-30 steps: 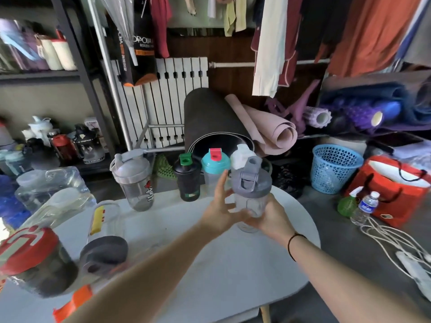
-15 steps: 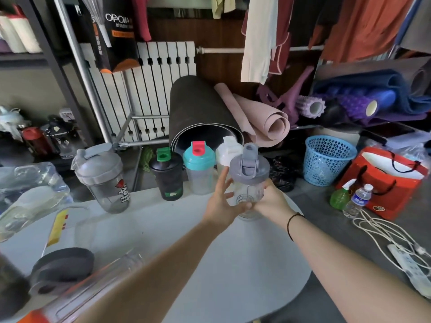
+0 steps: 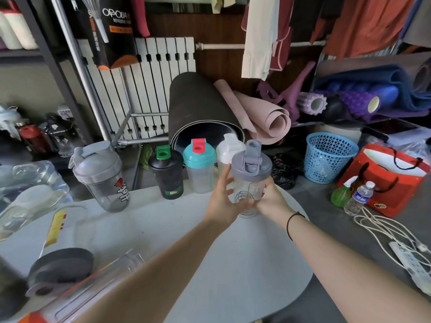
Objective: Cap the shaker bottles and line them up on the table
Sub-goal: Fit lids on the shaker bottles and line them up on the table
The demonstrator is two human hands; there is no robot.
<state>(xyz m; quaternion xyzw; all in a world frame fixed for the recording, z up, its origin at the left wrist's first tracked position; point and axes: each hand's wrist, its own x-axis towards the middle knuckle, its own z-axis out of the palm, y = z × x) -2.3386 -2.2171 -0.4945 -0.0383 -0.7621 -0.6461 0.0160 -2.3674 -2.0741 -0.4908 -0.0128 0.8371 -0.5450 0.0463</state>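
Note:
A clear shaker bottle with a grey lid (image 3: 251, 180) stands near the far edge of the white table (image 3: 210, 264), a wire ball inside it. My left hand (image 3: 222, 199) and my right hand (image 3: 270, 200) both grip its lower body. Behind it along the far edge stand a white-lidded bottle (image 3: 227, 151), a teal-lidded bottle with a red cap (image 3: 198, 165), a black bottle with a green cap (image 3: 166, 173) and a large grey-lidded bottle (image 3: 100, 176). A loose dark lid (image 3: 61, 266) and a lying clear bottle (image 3: 98, 283) are at the near left.
Clear plastic bags (image 3: 28, 190) sit at the table's left. Beyond the table are rolled mats (image 3: 203, 108), a blue basket (image 3: 327, 157), a red bag (image 3: 384, 180), a green spray bottle (image 3: 341, 193), a water bottle (image 3: 360, 197) and a power strip (image 3: 412, 264) on the floor.
Both hands have carried the grey-lidded bottle forward toward the row of capped bottles. The view has shifted left and down; the red-lidded item at the near left has left the frame.

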